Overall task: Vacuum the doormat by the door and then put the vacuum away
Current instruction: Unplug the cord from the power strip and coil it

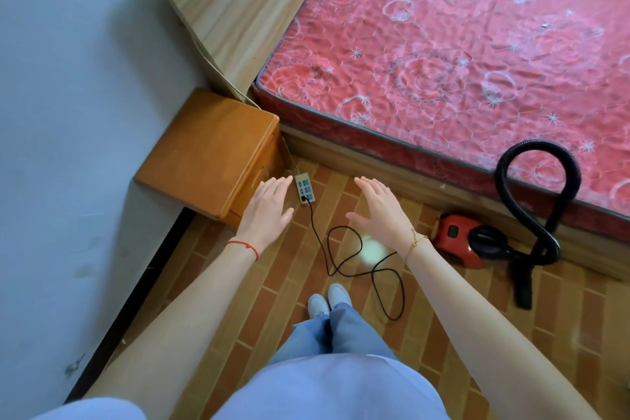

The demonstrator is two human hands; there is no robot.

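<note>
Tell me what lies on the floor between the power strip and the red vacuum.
In the head view, a black cord runs from the power strip in loops over the tiled floor toward the red vacuum. The open right hand hovers over that stretch.

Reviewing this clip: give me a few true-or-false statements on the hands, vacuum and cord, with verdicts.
1. Both hands are empty, fingers straight. True: left hand, right hand.
2. The vacuum lies on the mattress. False: it sits on the floor beside the bed.
3. A black cord is plugged into the power strip. True.
4. The right hand holds the hose. False: the hose is untouched.
5. The power strip sits on the nightstand. False: it lies on the floor.
</note>
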